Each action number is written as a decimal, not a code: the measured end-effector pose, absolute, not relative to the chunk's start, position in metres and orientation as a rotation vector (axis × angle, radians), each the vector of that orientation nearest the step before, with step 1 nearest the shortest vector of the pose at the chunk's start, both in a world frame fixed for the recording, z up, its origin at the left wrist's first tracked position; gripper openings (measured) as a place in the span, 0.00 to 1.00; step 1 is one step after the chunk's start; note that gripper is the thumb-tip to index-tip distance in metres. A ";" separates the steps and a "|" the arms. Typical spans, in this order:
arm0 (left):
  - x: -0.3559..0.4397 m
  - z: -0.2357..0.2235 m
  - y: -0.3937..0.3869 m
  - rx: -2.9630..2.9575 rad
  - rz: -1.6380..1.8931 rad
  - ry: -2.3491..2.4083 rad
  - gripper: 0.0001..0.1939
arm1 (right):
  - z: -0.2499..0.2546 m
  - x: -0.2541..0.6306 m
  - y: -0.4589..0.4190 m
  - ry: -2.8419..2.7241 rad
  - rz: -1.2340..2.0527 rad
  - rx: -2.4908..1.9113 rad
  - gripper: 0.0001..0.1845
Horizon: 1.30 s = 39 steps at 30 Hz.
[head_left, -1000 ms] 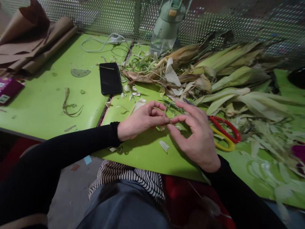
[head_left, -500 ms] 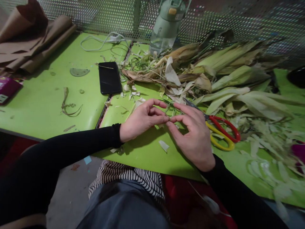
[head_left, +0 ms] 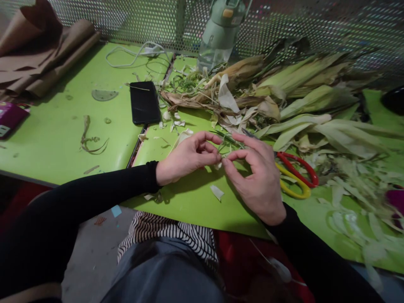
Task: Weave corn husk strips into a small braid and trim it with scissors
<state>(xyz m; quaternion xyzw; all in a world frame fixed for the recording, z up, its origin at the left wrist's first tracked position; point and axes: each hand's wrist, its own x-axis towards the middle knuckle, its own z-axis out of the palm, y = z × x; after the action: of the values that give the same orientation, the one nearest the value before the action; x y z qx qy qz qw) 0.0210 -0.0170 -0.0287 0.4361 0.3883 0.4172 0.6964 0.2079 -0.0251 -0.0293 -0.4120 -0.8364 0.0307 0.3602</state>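
Note:
My left hand (head_left: 192, 155) and my right hand (head_left: 254, 179) meet over the near edge of the green table. Each pinches with thumb and forefinger, the tips almost touching, on a thin corn husk strip (head_left: 222, 156) that is mostly hidden by the fingers. Fine green strands (head_left: 232, 141) show just behind the fingertips; whether they are held or lie on the table I cannot tell. Beside my right hand lie scissors (head_left: 298, 162) with one red and one yellow handle, their blades partly covered by the hand. A pale husk scrap (head_left: 217, 192) rests below the fingers.
Dry and green corn husks (head_left: 303, 90) are heaped at the back right, with shredded strips (head_left: 356, 198) nearer. A phone (head_left: 145, 103), a water bottle (head_left: 219, 35), a white cable (head_left: 135, 57), a green protractor (head_left: 104, 95) and brown paper (head_left: 47, 54) also occupy the table.
My fingertips have drawn slightly apart, the left hand shifting a little left and the right a little right. More of the green strands shows between them. The scissors stay put.

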 end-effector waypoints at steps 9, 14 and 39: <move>0.021 -0.026 -0.017 0.972 0.940 0.834 0.15 | -0.030 0.208 -0.025 -2.106 0.091 -1.041 0.02; 0.019 -0.029 -0.015 0.972 0.851 0.812 0.11 | -0.030 0.209 -0.024 -2.190 -0.004 -0.959 0.02; 0.015 -0.023 -0.012 0.803 0.829 0.788 0.12 | -0.024 0.213 -0.023 -2.101 0.258 -1.039 0.01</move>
<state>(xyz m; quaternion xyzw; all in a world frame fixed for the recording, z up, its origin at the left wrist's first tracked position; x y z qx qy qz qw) 0.0153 -0.0121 -0.0227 0.3697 0.3629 0.3817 0.7655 0.2133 -0.0229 -0.0240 -0.4073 -0.8234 0.1010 0.3819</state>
